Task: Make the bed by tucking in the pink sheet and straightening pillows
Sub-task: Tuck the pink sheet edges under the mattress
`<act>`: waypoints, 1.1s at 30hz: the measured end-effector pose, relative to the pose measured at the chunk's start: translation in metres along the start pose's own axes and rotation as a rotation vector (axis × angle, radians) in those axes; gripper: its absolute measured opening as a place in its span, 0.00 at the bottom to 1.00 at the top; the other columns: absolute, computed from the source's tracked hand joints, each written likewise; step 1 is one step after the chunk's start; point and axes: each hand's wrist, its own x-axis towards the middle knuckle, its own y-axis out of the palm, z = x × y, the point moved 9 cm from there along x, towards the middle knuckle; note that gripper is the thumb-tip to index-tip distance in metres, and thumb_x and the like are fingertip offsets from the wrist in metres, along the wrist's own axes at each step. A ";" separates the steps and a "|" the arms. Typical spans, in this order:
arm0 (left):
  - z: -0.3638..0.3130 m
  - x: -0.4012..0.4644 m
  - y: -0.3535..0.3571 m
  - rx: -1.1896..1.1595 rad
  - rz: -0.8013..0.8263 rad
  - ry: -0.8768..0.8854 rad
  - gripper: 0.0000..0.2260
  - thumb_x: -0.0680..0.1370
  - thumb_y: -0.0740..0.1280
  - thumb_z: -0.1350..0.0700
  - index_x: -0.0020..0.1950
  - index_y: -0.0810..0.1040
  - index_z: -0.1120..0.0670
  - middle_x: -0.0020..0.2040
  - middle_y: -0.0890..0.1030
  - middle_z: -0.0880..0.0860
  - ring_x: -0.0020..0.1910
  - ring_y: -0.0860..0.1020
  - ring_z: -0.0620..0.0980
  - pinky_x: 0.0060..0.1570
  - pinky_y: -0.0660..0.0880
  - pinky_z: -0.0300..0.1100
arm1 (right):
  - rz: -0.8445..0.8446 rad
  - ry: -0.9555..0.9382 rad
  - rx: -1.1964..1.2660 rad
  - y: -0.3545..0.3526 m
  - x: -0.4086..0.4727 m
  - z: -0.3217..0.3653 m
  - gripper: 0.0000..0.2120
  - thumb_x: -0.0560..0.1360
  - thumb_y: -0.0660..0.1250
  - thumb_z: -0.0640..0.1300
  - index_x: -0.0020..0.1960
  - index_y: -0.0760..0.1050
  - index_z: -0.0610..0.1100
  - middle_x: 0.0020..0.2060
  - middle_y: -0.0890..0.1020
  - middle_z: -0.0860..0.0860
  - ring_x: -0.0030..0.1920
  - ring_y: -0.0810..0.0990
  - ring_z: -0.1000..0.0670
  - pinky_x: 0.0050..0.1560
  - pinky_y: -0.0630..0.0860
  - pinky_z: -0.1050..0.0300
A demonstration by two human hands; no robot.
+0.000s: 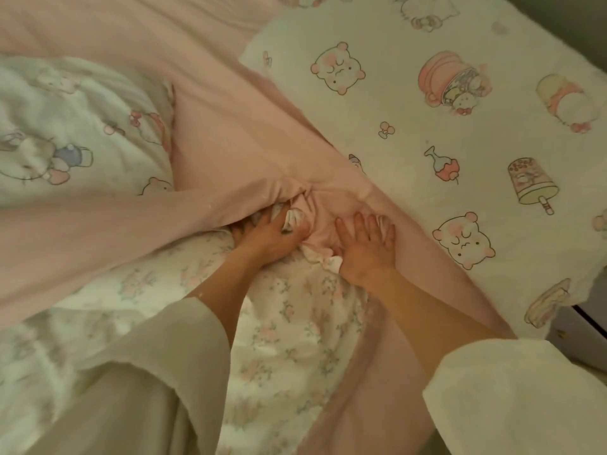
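Note:
The pink sheet (216,133) lies across the bed in wide folds and bunches at the centre. My left hand (266,236) grips that bunched pink cloth together with a bit of white fabric. My right hand (366,247) presses flat on the pink sheet just to the right, fingers spread. A white pillow with cartoon bears (443,126) lies to the upper right, touching the sheet's edge. A second cartoon-print pillow (65,133) sits at the left, partly under the sheet.
A white floral-print cover (282,326) lies under my forearms in the foreground. At the far right, beyond the pillow's corner, a dark gap and a pale furniture edge (581,326) mark the side of the bed. Loose cream sleeves cover both my forearms.

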 end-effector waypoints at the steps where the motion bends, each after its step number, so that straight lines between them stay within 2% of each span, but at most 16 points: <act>1: 0.000 -0.011 -0.003 0.013 -0.027 0.021 0.30 0.76 0.46 0.31 0.76 0.43 0.39 0.78 0.43 0.48 0.76 0.43 0.59 0.71 0.38 0.59 | -0.016 0.007 0.004 -0.001 -0.009 0.004 0.28 0.80 0.43 0.57 0.77 0.39 0.52 0.77 0.40 0.45 0.76 0.36 0.42 0.72 0.33 0.37; 5: -0.007 -0.068 -0.020 0.154 -0.313 0.141 0.22 0.81 0.45 0.42 0.74 0.59 0.44 0.76 0.59 0.51 0.74 0.57 0.60 0.72 0.49 0.57 | -0.038 0.062 0.184 0.007 -0.052 0.012 0.29 0.81 0.47 0.53 0.77 0.41 0.48 0.77 0.42 0.44 0.76 0.38 0.41 0.75 0.40 0.41; 8: 0.001 -0.127 -0.017 0.193 -0.437 0.234 0.27 0.78 0.42 0.45 0.70 0.69 0.51 0.72 0.67 0.55 0.74 0.60 0.57 0.72 0.52 0.57 | -0.037 0.102 0.284 0.010 -0.092 0.027 0.28 0.81 0.50 0.49 0.77 0.44 0.44 0.77 0.45 0.43 0.77 0.42 0.41 0.76 0.45 0.44; 10: 0.019 -0.166 -0.012 0.191 -0.443 0.245 0.27 0.78 0.42 0.46 0.72 0.66 0.52 0.74 0.63 0.56 0.76 0.56 0.57 0.73 0.48 0.55 | -0.025 0.087 0.356 0.010 -0.124 0.047 0.29 0.80 0.51 0.45 0.77 0.45 0.42 0.77 0.47 0.42 0.76 0.47 0.40 0.75 0.51 0.45; 12: 0.046 -0.198 -0.005 0.127 -0.404 0.211 0.22 0.81 0.46 0.48 0.75 0.58 0.50 0.78 0.53 0.54 0.77 0.47 0.54 0.74 0.44 0.53 | -0.014 0.053 0.401 0.011 -0.156 0.071 0.28 0.80 0.52 0.44 0.77 0.47 0.41 0.76 0.51 0.42 0.76 0.52 0.41 0.74 0.56 0.47; 14: 0.089 -0.239 0.001 0.005 -0.360 0.109 0.22 0.82 0.51 0.49 0.77 0.53 0.48 0.78 0.48 0.51 0.77 0.44 0.53 0.75 0.47 0.54 | 0.014 0.001 0.408 0.011 -0.195 0.104 0.27 0.80 0.52 0.44 0.76 0.49 0.42 0.76 0.54 0.42 0.75 0.54 0.41 0.73 0.59 0.47; 17: 0.157 -0.305 0.004 -0.174 -0.383 -0.031 0.23 0.82 0.53 0.49 0.76 0.54 0.49 0.78 0.53 0.53 0.77 0.50 0.54 0.73 0.55 0.53 | 0.046 -0.079 0.438 0.014 -0.249 0.157 0.24 0.80 0.51 0.44 0.75 0.54 0.42 0.73 0.61 0.42 0.73 0.61 0.42 0.70 0.64 0.48; 20: 0.236 -0.401 0.008 -0.257 -0.416 -0.091 0.23 0.81 0.54 0.49 0.76 0.57 0.50 0.76 0.58 0.54 0.75 0.56 0.53 0.72 0.59 0.52 | 0.066 -0.169 0.460 0.016 -0.329 0.232 0.23 0.80 0.50 0.43 0.74 0.59 0.42 0.70 0.67 0.43 0.67 0.69 0.44 0.64 0.71 0.49; 23: 0.292 -0.458 0.008 -0.275 -0.436 -0.134 0.23 0.81 0.56 0.49 0.75 0.59 0.51 0.75 0.60 0.54 0.74 0.60 0.53 0.70 0.62 0.52 | 0.083 -0.228 0.464 0.022 -0.376 0.281 0.22 0.81 0.49 0.44 0.74 0.58 0.43 0.70 0.67 0.43 0.63 0.74 0.45 0.57 0.74 0.53; 24: 0.319 -0.487 0.004 -0.286 -0.461 -0.158 0.22 0.81 0.56 0.49 0.75 0.60 0.52 0.75 0.61 0.54 0.73 0.61 0.53 0.69 0.63 0.52 | 0.095 -0.264 0.465 0.023 -0.400 0.308 0.22 0.81 0.49 0.44 0.74 0.58 0.43 0.71 0.66 0.44 0.62 0.74 0.45 0.56 0.73 0.54; 28: 0.396 -0.573 -0.021 -0.309 -0.581 -0.235 0.22 0.80 0.59 0.51 0.73 0.63 0.54 0.72 0.66 0.56 0.69 0.66 0.55 0.66 0.66 0.51 | 0.098 -0.424 0.486 0.018 -0.477 0.391 0.21 0.82 0.49 0.43 0.75 0.58 0.44 0.73 0.65 0.46 0.67 0.70 0.47 0.60 0.69 0.58; 33: 0.445 -0.662 -0.040 -0.340 -0.709 -0.293 0.21 0.80 0.59 0.52 0.73 0.63 0.55 0.70 0.67 0.57 0.67 0.68 0.58 0.64 0.67 0.53 | 0.063 -0.555 0.485 0.002 -0.546 0.458 0.20 0.81 0.50 0.44 0.73 0.61 0.44 0.69 0.69 0.44 0.62 0.74 0.47 0.59 0.74 0.53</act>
